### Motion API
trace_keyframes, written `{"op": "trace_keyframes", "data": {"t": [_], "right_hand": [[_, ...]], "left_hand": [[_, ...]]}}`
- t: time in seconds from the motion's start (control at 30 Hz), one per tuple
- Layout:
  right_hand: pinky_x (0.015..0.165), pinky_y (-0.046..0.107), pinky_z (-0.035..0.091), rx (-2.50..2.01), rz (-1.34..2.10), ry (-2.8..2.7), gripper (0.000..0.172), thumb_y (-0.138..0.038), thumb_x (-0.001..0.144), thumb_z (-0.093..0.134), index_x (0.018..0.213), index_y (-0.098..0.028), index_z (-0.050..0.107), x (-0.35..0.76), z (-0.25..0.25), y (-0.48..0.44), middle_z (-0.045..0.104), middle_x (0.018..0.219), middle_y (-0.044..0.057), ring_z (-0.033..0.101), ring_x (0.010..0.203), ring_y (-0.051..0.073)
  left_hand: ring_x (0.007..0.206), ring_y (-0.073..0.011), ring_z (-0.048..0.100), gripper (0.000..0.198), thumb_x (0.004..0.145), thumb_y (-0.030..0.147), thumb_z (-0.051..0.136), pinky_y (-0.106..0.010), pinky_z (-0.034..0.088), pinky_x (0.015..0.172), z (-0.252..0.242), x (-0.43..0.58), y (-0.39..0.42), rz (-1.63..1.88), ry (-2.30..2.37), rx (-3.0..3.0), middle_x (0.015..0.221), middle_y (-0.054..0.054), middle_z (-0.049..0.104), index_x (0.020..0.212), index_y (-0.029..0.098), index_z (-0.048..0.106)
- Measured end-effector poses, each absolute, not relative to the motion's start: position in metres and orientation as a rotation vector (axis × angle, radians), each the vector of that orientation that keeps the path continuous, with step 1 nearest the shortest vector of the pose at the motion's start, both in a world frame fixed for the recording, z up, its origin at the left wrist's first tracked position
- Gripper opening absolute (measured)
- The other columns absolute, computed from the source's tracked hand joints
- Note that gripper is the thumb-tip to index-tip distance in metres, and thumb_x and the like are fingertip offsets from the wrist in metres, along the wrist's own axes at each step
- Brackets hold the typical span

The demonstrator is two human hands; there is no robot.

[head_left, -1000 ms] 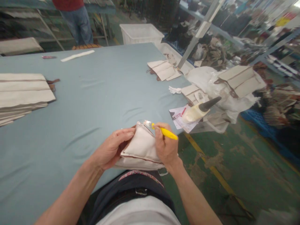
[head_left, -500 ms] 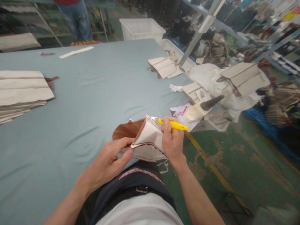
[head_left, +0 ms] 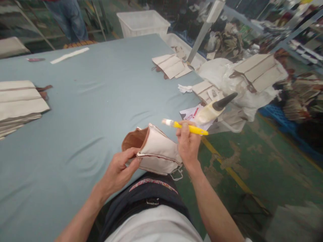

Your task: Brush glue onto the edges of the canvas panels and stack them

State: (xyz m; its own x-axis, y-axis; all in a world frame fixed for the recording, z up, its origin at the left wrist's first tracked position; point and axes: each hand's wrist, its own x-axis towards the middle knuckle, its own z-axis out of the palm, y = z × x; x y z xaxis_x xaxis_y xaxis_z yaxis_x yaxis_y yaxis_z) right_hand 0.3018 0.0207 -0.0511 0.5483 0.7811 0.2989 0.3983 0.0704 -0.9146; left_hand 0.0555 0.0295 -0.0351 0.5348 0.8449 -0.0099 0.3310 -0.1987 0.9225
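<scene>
A cream fabric bag with a brown lining lies on its side at the table's near edge, its mouth held open toward the left. My left hand pinches the rim of that mouth between thumb and fingers. Above the bag's right end, my right hand is closed around a yellow-handled paintbrush. The brush's pale bristles point left, apart from the bag. Just beyond the right hand sits a cream bottle with a long black nozzle, resting on papers.
A stack of cream bags lies on the blue-grey table at left. More bags rest at the far right corner, beside a metal post. A white crate stands behind the table. A person in jeans stands beyond.
My right hand has lifted the paintbrush away from the bag's rim and up to the right. My left hand keeps its pinch on the rim. The whole view has shifted slightly.
</scene>
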Motion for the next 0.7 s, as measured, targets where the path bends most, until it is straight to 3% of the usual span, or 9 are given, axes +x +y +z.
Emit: {"op": "trace_keyframes", "data": {"t": [0.17,0.37,0.6,0.7], "right_hand": [[0.040,0.021,0.025,-1.172,0.588,-0.759,0.032,-0.048,0.099,0.064,0.079,-0.023,0.062,0.317,-0.017,0.011,0.041,0.055,-0.010,0.033,0.041,0.008],[0.036,0.020,0.019,-0.978,1.097,-1.025,0.045,-0.058,0.101,0.068,0.073,-0.022,0.063,0.301,0.017,0.006,0.038,0.053,-0.010,0.023,0.039,0.006],[0.039,0.023,0.027,-0.882,1.244,-1.262,0.048,-0.055,0.102,0.066,0.070,-0.021,0.062,0.300,0.040,0.031,0.044,0.057,-0.007,0.032,0.043,0.007],[0.043,0.024,0.033,-0.878,1.241,-1.388,0.051,-0.058,0.103,0.066,0.067,-0.021,0.061,0.301,0.047,0.042,0.046,0.059,-0.005,0.042,0.050,0.009]], "left_hand": [[0.071,-0.0167,0.064,0.014,0.100,0.022,0.064,-0.025,0.046,0.067,-0.029,0.047,0.028,0.675,0.935,1.858,0.082,-0.003,0.077,0.094,0.020,0.077],[0.077,-0.0163,0.067,0.015,0.101,0.014,0.062,-0.023,0.049,0.073,-0.008,0.045,0.030,0.703,0.787,1.993,0.085,-0.001,0.075,0.090,0.022,0.070],[0.093,-0.0186,0.073,0.021,0.110,0.016,0.051,-0.024,0.055,0.085,0.006,0.044,0.027,0.641,0.598,1.997,0.102,-0.006,0.079,0.112,0.022,0.072],[0.094,-0.0167,0.073,0.021,0.111,0.016,0.051,-0.022,0.054,0.084,0.007,0.044,0.027,0.595,0.644,2.013,0.102,-0.004,0.078,0.110,0.022,0.071]]}}
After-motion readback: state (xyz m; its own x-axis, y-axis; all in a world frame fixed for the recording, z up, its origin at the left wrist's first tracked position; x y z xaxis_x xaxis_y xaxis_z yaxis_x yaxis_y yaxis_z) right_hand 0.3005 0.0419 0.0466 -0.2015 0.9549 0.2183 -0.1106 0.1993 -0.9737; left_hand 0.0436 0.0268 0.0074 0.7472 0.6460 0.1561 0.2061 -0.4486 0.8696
